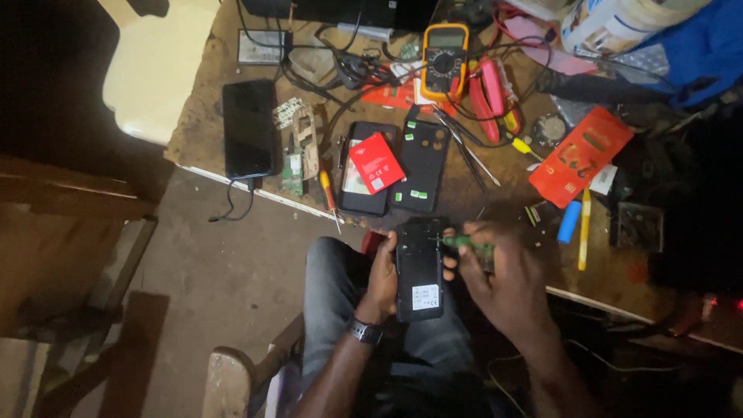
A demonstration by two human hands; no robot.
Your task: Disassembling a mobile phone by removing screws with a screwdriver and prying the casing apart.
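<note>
My left hand [381, 277] grips the left edge of an opened black phone [419, 269], held back side up over my lap with a white label near its lower end. My right hand [495, 271] holds a green-handled screwdriver [467, 242] whose tip points at the phone's upper right part. A dark watch sits on my left wrist [364, 331].
On the workbench [205, 116] lie a black phone on a cable [248, 128], a circuit board [300, 151], two phone back covers with a red battery [376, 162], a yellow multimeter [444, 60], tweezers, an orange box [580, 155], a blue cylinder [569, 221] and tangled wires.
</note>
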